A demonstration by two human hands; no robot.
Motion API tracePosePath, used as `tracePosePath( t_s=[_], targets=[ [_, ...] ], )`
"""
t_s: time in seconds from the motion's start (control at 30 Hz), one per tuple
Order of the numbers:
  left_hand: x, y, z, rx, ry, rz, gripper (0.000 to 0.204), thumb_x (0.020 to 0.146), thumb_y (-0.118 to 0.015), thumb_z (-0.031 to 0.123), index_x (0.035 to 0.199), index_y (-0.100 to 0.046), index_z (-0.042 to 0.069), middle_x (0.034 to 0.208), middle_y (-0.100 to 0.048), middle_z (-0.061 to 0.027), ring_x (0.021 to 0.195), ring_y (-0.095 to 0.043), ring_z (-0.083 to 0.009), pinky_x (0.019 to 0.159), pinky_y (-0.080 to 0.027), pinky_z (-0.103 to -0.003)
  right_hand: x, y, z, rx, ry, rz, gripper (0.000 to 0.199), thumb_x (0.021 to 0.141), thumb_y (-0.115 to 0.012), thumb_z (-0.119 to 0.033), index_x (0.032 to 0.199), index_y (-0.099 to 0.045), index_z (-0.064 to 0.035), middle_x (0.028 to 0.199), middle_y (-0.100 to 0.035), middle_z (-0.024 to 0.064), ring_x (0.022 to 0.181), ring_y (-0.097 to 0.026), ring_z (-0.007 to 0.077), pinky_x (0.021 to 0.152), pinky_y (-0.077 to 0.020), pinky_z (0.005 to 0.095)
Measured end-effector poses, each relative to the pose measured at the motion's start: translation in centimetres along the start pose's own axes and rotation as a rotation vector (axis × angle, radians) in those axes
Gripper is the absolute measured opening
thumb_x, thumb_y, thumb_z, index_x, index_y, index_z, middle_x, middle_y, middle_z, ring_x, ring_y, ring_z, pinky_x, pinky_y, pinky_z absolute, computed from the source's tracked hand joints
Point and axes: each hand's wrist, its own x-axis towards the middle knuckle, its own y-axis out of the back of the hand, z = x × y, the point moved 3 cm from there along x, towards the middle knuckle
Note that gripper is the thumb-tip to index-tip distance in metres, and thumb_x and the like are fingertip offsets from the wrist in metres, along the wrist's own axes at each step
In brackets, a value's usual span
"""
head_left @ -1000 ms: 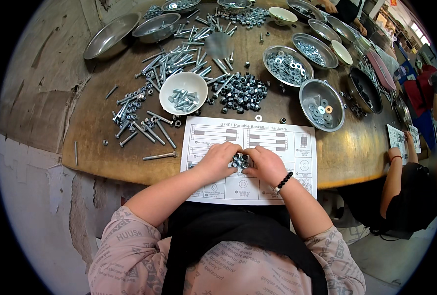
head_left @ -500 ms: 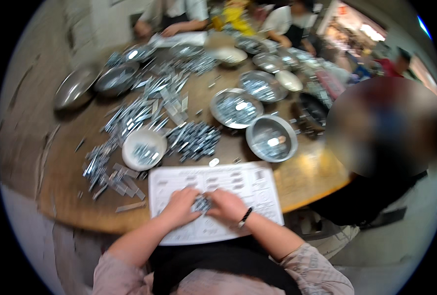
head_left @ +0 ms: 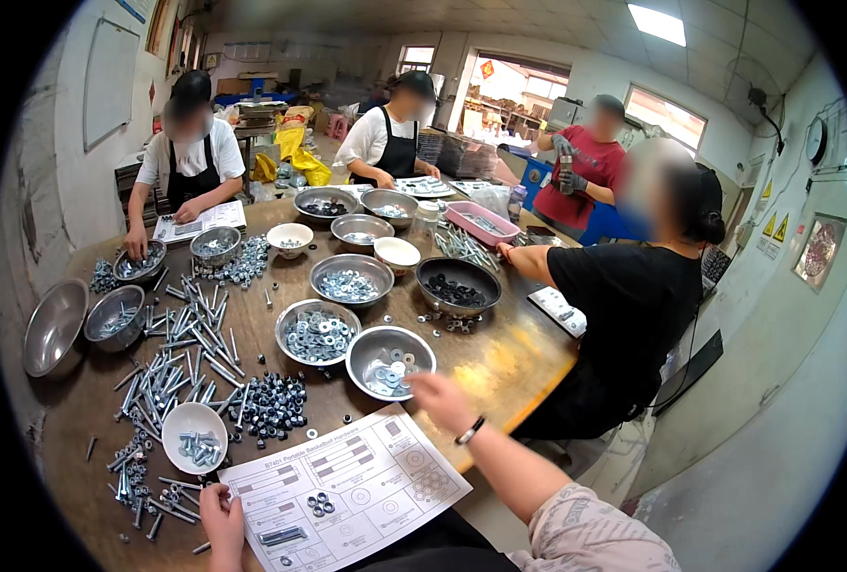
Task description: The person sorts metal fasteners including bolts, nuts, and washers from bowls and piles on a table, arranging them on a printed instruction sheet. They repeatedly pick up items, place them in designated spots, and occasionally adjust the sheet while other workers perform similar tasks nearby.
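In the head view, my left hand touches the printed sheet at its left edge, though I cannot tell whether it grips. Just beyond the sheet's upper right corner, my right hand is at the steel bowl of washers, its grip unclear; nuts and bolts lie on the sheet.

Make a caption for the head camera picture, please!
Right hand at a metal bowl of washers, left hand by the edge of the printed sheet.

Head-worn fisheye, facing down across table.
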Motion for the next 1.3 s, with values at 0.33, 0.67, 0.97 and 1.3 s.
tracePosePath(
  t_s=[0.33,0.67,0.97,1.3],
  targets=[
    [-3.5,1.7,0.2,0.004,0.053,0.015,0.027,0.067,-0.056,-0.002,0.094,-0.054,0.000,0.083,-0.046,-0.0089,0.072,-0.047,-0.0192,0.067,-0.040,-0.027,3.5,-2.2,1.0,-0.281,-0.111,-0.259,0.035,0.080,-0.060,-0.024,0.111,-0.056,-0.0063,0.091,-0.062,0.0130,0.082,-0.060,0.0231,0.073,-0.0461,0.0325],
    [-6.5,0.8,0.1,-0.093,-0.079,0.026,0.033,0.070,-0.055,-0.004,0.104,-0.051,-0.002,0.105,-0.049,-0.0136,0.092,-0.050,-0.0245,0.083,-0.041,-0.032,4.1,-7.2,-2.2,-0.058,0.014,-0.229,0.025,0.082,-0.058,-0.014,0.105,-0.058,-0.0051,0.082,-0.058,0.0066,0.070,-0.055,0.0139,0.064,-0.0445,0.0250],
    [-6.7,0.8,0.4,-0.083,-0.115,0.050,0.033,0.071,-0.055,-0.004,0.104,-0.051,-0.001,0.105,-0.050,-0.0150,0.094,-0.050,-0.0268,0.083,-0.041,-0.033,2.9,-13.1,0.2,-0.169,0.011,-0.635,0.026,0.081,-0.058,-0.020,0.101,-0.060,-0.0036,0.088,-0.061,0.0133,0.078,-0.058,0.0234,0.071,-0.0455,0.0312],
    [5.7,6.8,1.0,0.110,-0.261,0.156,0.034,0.070,-0.058,-0.002,0.104,-0.052,0.000,0.093,-0.054,-0.0128,0.079,-0.053,-0.0230,0.071,-0.044,-0.030,-0.8,-16.4,2.4,0.276,-0.269,-0.512,0.017,0.084,-0.054,-0.014,0.093,-0.062,-0.0017,0.076,-0.061,0.0036,0.069,-0.054,0.0102,0.063,-0.0433,0.0233]
  ],
)
